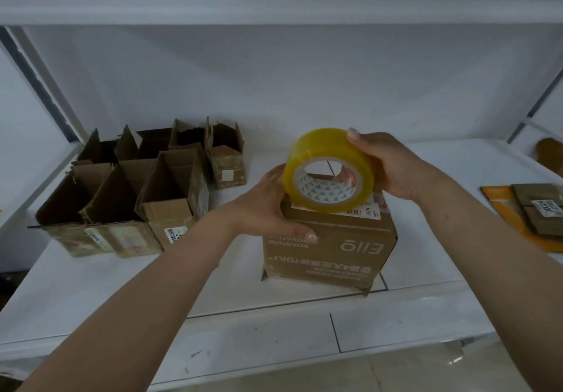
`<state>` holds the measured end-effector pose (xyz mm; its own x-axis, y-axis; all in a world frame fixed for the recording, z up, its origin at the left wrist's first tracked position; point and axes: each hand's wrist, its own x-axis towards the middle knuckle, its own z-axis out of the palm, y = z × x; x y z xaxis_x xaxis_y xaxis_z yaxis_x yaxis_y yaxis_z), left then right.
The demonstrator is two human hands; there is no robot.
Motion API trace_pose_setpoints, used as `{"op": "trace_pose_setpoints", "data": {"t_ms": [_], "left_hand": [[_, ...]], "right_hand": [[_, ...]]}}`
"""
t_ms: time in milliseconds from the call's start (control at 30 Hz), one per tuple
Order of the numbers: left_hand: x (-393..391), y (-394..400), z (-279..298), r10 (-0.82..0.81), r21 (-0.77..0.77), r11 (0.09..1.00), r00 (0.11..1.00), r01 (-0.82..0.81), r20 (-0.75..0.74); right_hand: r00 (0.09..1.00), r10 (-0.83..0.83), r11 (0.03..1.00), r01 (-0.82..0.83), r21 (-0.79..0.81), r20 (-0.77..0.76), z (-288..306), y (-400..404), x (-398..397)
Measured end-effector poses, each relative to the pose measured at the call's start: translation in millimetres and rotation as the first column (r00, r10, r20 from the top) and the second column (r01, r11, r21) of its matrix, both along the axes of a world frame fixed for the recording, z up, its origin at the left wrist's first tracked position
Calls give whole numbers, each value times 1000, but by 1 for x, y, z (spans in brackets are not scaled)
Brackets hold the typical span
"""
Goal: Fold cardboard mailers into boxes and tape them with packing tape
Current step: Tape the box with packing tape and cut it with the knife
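Tape roll hides box top seam.

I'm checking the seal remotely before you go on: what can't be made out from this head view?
- Top seam of the closed box: hidden by the tape roll and both hands.
- Tape's loose end: not discernible; the right hand covers part of the roll.
- Left hand fingers: behind the roll.
- Flat mailers: cut off by the right edge.
- Labels on the open boxes: too small and blurred.
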<state>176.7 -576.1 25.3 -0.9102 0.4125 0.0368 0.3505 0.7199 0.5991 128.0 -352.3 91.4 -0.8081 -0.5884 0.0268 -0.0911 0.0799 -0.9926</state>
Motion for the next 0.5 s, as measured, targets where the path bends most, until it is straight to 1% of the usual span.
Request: {"op": "trace_pose_setpoints", "data": {"t_ms": [33,100,200,267,300,367,400,500], "left_hand": [[0,0,0,13,-68,998,1000,-13,-4],[1,0,2,44,-155,987,999,-42,10],[2,-1,3,54,-206,977,998,-47,28],[2,1,4,52,-214,976,998,-43,36],[3,1,4,52,-216,976,998,-42,40],[2,2,5,51,-227,973,998,-40,44],[1,1,6,50,-236,971,998,-39,42],[2,1,5,50,-248,968,998,-39,37]], "right_hand": [[998,-43,997,45,59,-44,7,4,0],[984,-98,979,122,165,-147,21,14,2],[951,-139,917,228,328,-276,37,39,5],[928,-150,824,307,476,-341,44,58,4],[921,-140,755,338,562,-364,45,67,2],[920,-112,611,362,704,-376,39,81,2],[927,-112,573,355,739,-359,32,86,1],[942,-160,558,333,760,-295,3,92,1]]}}
